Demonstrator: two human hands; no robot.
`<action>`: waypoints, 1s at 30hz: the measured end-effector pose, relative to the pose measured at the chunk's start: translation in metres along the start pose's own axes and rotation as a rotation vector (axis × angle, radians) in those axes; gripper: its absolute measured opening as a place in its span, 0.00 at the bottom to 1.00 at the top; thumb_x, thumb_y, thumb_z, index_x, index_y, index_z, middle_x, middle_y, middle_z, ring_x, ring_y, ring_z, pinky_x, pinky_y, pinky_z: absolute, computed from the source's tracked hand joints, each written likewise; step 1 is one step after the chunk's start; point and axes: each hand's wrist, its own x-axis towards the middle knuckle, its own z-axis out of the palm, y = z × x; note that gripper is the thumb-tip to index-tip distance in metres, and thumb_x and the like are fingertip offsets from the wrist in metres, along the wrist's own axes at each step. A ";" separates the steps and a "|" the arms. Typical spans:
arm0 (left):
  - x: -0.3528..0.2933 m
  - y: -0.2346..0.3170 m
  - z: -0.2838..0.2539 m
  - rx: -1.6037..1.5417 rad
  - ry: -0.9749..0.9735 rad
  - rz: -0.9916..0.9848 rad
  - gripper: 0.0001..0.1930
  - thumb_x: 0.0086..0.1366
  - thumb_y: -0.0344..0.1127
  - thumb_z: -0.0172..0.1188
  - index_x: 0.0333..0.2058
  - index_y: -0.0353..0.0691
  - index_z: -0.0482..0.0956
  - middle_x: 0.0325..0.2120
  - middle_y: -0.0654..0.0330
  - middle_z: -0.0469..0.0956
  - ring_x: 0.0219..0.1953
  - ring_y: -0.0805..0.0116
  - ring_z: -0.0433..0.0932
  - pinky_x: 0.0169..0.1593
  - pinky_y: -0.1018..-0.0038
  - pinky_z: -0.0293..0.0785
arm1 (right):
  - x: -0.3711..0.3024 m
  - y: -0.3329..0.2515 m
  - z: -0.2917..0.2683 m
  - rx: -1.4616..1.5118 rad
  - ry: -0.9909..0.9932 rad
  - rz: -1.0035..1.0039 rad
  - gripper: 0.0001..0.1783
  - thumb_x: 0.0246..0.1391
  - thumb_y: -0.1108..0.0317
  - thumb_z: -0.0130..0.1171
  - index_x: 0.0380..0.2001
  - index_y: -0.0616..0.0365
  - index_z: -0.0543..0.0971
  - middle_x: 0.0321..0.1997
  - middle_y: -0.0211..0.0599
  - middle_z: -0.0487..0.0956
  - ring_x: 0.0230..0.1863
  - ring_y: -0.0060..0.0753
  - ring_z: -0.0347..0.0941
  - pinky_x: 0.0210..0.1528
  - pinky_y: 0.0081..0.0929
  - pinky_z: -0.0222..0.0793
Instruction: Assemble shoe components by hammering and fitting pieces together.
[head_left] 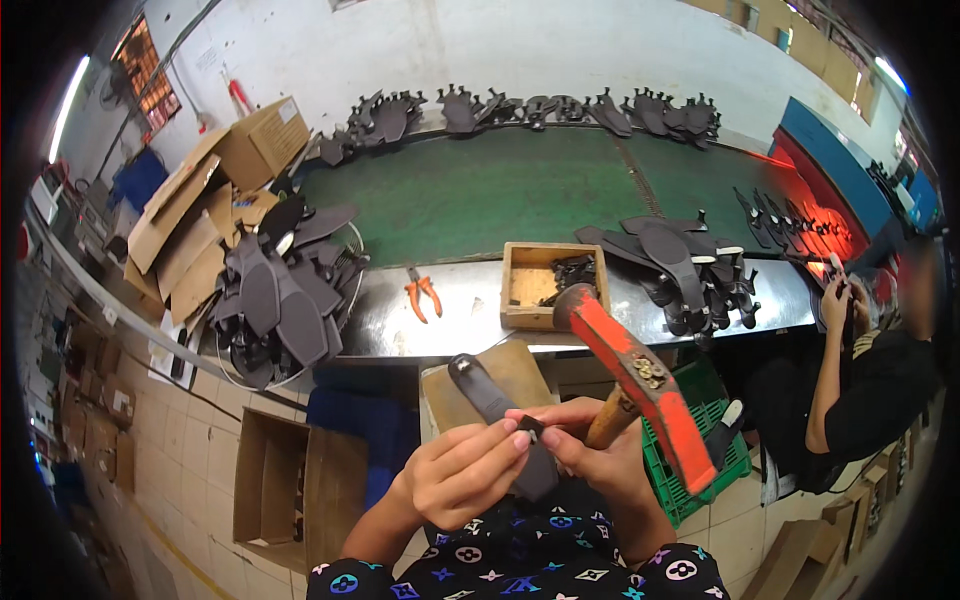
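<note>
My left hand is closed, pinching a small black piece between thumb and fingertips. My right hand is closed too: its thumb and forefinger meet the same piece, while a hammer with an orange head rests in it by its wooden handle. What the piece is, I cannot tell. Below my hands a dark grey sandal sole lies slanted across a worn tan block; my fingers hide its middle.
A wooden box of small black parts and orange-handled pliers sit on the metal bench. Piles of grey soles flank them. Behind runs a green conveyor belt. A green crate stands at right, near a co-worker.
</note>
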 end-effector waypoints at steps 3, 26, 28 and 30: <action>-0.014 -0.001 -0.011 -0.035 -0.052 -0.017 0.10 0.49 0.21 0.69 0.32 0.33 0.83 0.40 0.55 0.82 0.45 0.58 0.82 0.40 0.69 0.81 | 0.000 0.001 0.011 0.067 -0.059 0.022 0.08 0.56 0.75 0.64 0.38 0.67 0.80 0.48 0.58 0.82 0.23 0.14 0.70 0.23 0.12 0.64; -0.065 0.004 0.037 -0.755 0.425 -1.186 0.04 0.64 0.25 0.64 0.34 0.31 0.77 0.34 0.60 0.73 0.33 0.78 0.73 0.35 0.82 0.70 | 0.031 0.095 0.011 0.191 0.076 0.052 0.11 0.54 0.78 0.66 0.41 0.61 0.79 0.52 0.55 0.80 0.19 0.12 0.68 0.17 0.12 0.59; -0.068 0.003 0.041 -0.764 0.400 -1.181 0.04 0.63 0.24 0.63 0.35 0.30 0.77 0.36 0.60 0.73 0.34 0.78 0.74 0.37 0.82 0.72 | 0.032 0.095 0.006 0.143 0.087 0.065 0.11 0.54 0.76 0.66 0.41 0.63 0.78 0.49 0.55 0.81 0.17 0.13 0.66 0.16 0.13 0.58; -0.069 0.003 0.047 -0.728 0.406 -1.241 0.05 0.63 0.24 0.64 0.33 0.30 0.77 0.35 0.59 0.73 0.33 0.78 0.74 0.36 0.82 0.72 | 0.032 0.097 0.004 0.094 0.098 0.075 0.12 0.54 0.74 0.66 0.40 0.64 0.77 0.45 0.56 0.82 0.15 0.14 0.65 0.14 0.13 0.56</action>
